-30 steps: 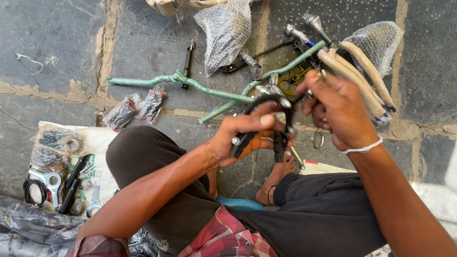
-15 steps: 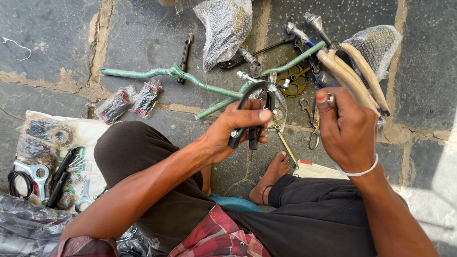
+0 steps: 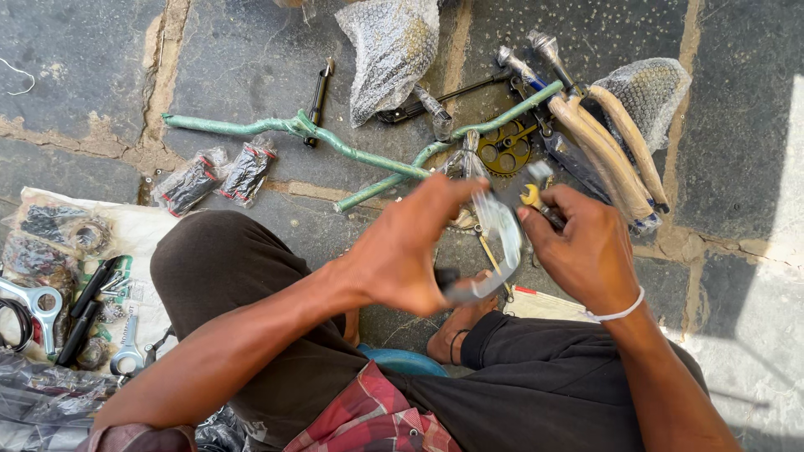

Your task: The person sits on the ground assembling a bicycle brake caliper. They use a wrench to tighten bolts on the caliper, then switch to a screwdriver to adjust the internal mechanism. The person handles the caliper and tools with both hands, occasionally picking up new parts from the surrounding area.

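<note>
Head view shows the left hand [image 3: 410,251] gripping a blurred metal brake caliper [image 3: 494,243] above the lap, the right hand [image 3: 586,251] pinching a small yellow-tipped tool [image 3: 531,196] at it, with the green frame tubes [image 3: 368,159] lying unassembled, so fitting seems early.

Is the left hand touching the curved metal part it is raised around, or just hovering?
Touching. The head view shows the left hand wrapped around the curved metal part, fingers closed on its lower end.

Bare forearms, white wristband [image 3: 617,315], red plaid shirt [image 3: 368,418], dark brown trousers [image 3: 536,385].
</note>
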### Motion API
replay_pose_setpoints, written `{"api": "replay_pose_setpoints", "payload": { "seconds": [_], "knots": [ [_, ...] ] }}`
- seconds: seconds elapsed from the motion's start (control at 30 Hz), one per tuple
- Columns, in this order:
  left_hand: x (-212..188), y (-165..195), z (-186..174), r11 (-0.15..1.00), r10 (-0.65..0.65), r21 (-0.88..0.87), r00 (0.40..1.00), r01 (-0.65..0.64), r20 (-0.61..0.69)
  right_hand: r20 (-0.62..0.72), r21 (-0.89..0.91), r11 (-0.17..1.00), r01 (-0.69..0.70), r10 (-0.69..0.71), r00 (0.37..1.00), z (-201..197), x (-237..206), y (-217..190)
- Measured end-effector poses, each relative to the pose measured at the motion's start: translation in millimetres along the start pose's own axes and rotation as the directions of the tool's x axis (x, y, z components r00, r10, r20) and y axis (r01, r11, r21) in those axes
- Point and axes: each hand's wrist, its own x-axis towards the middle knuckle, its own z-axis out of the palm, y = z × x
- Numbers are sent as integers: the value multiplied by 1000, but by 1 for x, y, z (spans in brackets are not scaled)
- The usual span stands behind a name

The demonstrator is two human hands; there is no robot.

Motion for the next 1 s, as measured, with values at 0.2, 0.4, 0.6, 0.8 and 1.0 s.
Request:
{"api": "replay_pose_setpoints", "payload": {
  "seconds": [0.2,0.4,0.6,0.8,1.0],
  "knots": [
    [-10,-4,3,911,249,317,965,-262,81,-449,416,875,247,-38,892,-19,-19,-10],
    [-11,-23,0,899,189,386,978,-209,88,-370,391,912,125,31,928,-13,-39,-3],
    [-8,-29,0,851,186,460,965,-253,186,-225,-136,827,546,-563,796,3,-46,22],
    [-7,-33,3,814,253,484,946,-321,202,-442,-172,807,565,-576,688,3,-43,32],
    [-5,-26,1,891,244,351,956,-288,164,-570,272,856,440,-224,790,-3,-43,14]
  ]
}}
